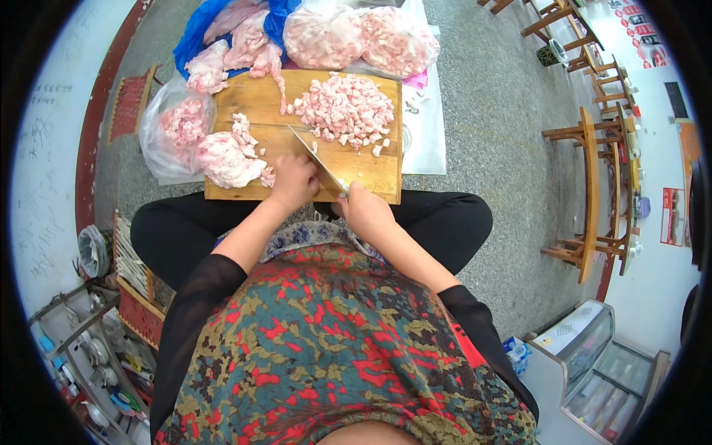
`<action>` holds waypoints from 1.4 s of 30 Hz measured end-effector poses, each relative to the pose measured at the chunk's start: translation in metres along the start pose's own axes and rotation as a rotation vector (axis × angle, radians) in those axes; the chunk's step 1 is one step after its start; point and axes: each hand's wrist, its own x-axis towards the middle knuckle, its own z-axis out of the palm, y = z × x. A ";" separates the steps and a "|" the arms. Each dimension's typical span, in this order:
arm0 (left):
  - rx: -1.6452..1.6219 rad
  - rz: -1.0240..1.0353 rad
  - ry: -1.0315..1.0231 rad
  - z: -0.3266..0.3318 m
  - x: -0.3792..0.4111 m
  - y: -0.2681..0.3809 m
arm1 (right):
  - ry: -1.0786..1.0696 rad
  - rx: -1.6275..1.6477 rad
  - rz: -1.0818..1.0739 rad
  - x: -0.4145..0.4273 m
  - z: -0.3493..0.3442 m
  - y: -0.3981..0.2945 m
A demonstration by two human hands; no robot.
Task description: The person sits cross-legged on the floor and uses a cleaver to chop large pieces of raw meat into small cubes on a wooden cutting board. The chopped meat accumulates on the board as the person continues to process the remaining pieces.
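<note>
My right hand [367, 214] grips the handle of a wide-bladed kitchen knife [318, 159], its blade slanting up and left over the wooden cutting board [250, 111]. Beside the blade, my left hand [293, 178] rests on the board with fingers curled; whether it holds a piece beneath them cannot be seen. A large lump of pale pink fatty meat [229, 158] lies just left of that hand. Diced fatty meat [347, 108] is heaped on the board's upper right, with a few loose cubes near the knife.
Past the board's far edge lie a blue plastic bag [192, 41] with big raw pieces and clear bags of diced meat [397, 41]. Another clear bag [150, 130] sits at the left. Wooden benches [588, 194] and a glass-topped freezer [606, 384] stand at the right, a metal rack [72, 334] lower left.
</note>
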 end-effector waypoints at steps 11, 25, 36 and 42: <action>-1.155 -0.755 0.003 -0.008 0.025 -0.003 | 0.186 0.395 0.052 -0.022 -0.028 0.049; -0.445 -0.611 -0.151 0.022 0.029 -0.014 | 0.141 0.399 0.021 -0.048 -0.012 0.044; -0.047 -0.298 -0.026 -0.023 -0.012 -0.013 | 0.038 0.327 0.059 -0.054 -0.016 0.035; -0.105 -0.288 -0.041 -0.024 -0.013 -0.016 | -0.079 0.323 -0.007 -0.056 -0.010 0.024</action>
